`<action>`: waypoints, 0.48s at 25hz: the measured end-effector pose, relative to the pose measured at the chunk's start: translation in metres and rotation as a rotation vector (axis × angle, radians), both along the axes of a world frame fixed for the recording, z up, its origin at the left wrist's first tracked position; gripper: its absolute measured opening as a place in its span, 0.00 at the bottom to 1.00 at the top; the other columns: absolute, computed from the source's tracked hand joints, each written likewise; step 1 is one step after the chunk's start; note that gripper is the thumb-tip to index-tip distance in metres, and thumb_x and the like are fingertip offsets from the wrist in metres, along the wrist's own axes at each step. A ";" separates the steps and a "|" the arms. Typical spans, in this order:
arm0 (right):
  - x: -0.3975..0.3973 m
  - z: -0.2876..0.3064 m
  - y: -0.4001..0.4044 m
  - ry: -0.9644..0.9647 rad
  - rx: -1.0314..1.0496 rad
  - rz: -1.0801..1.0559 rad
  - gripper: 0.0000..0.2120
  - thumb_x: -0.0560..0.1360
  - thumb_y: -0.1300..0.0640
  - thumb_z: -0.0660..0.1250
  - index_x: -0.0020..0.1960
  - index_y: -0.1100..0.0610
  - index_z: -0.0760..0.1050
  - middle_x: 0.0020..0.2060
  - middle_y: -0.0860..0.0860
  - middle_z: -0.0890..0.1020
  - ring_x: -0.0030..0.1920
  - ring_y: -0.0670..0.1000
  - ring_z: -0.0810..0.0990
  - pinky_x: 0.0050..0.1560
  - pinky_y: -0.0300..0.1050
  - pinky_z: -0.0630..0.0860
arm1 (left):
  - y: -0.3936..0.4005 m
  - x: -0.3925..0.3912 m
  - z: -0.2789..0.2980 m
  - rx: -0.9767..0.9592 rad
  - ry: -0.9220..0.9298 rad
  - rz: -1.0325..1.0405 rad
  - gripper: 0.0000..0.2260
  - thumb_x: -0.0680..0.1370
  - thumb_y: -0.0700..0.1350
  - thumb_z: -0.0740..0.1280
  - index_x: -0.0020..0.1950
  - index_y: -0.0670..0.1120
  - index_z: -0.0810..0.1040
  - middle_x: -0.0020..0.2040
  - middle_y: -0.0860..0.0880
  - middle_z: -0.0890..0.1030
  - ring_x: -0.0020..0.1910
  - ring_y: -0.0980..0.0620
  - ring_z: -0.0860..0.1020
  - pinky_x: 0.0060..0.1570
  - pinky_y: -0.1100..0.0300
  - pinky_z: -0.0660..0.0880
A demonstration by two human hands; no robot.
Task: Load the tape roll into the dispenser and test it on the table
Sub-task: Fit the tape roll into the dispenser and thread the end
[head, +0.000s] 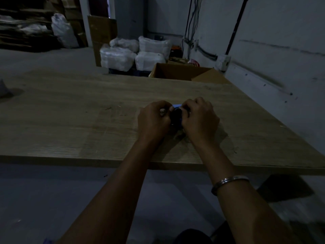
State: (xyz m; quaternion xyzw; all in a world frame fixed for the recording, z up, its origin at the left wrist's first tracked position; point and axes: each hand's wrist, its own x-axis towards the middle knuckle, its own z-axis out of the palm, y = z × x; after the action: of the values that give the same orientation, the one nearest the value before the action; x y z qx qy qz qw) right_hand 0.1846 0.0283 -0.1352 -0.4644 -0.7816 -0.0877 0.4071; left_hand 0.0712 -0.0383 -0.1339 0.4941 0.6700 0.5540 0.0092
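Dim light, centre of the frame: left hand (154,118) and right hand (199,117) close together over the table (70,110), both with fingers curled around a small dark object pinched between them, a blue part showing at its top, taken to be the dispenser (176,114). The tape roll cannot be told apart from it; mostly hidden by the knuckles. Judgement: loading is under way, not visibly finished; no strip of tape shows on the wood, so the test looks yet to be done. The hands work above the board, well in from its near edge, which runs across the lower middle of the frame. Bare wood lies wide to the left and toward the upper part of the tabletop, good room for drawing tape out. The right edge slants off toward the wall. An open cardboard box (182,72) sits beyond the far edge, upper centre, well apart. A metal bangle (228,182) rides on the right wrist.
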 end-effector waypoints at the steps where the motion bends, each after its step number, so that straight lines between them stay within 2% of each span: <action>1: 0.000 0.001 0.000 0.001 -0.009 -0.008 0.06 0.76 0.51 0.67 0.51 0.51 0.79 0.48 0.51 0.78 0.50 0.54 0.75 0.41 0.46 0.70 | 0.000 0.000 0.000 -0.001 0.004 0.016 0.06 0.79 0.46 0.68 0.51 0.49 0.84 0.49 0.51 0.85 0.44 0.61 0.77 0.38 0.74 0.70; 3: -0.001 0.001 -0.001 -0.006 -0.023 -0.025 0.07 0.75 0.52 0.67 0.52 0.51 0.79 0.49 0.51 0.78 0.51 0.54 0.75 0.42 0.46 0.70 | -0.001 0.001 0.000 0.001 0.006 0.068 0.05 0.78 0.47 0.69 0.51 0.48 0.83 0.48 0.51 0.85 0.43 0.62 0.76 0.33 0.78 0.67; 7: 0.000 0.002 -0.001 -0.012 -0.031 -0.015 0.09 0.73 0.55 0.70 0.53 0.51 0.79 0.49 0.51 0.79 0.52 0.55 0.76 0.43 0.47 0.72 | 0.001 0.001 -0.001 0.042 -0.065 0.095 0.05 0.76 0.46 0.72 0.48 0.45 0.79 0.47 0.51 0.82 0.46 0.60 0.77 0.35 0.76 0.67; 12: 0.001 0.002 -0.003 -0.030 -0.038 -0.005 0.11 0.72 0.57 0.71 0.54 0.52 0.79 0.51 0.51 0.78 0.53 0.56 0.75 0.43 0.47 0.71 | 0.003 0.000 -0.003 -0.027 -0.104 0.090 0.04 0.77 0.43 0.71 0.47 0.46 0.78 0.46 0.53 0.79 0.45 0.59 0.76 0.32 0.79 0.68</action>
State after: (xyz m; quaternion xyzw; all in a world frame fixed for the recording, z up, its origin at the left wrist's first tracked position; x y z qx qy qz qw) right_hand 0.1860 0.0255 -0.1327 -0.4728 -0.7878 -0.0808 0.3864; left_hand 0.0708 -0.0351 -0.1372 0.4340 0.6973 0.5699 0.0259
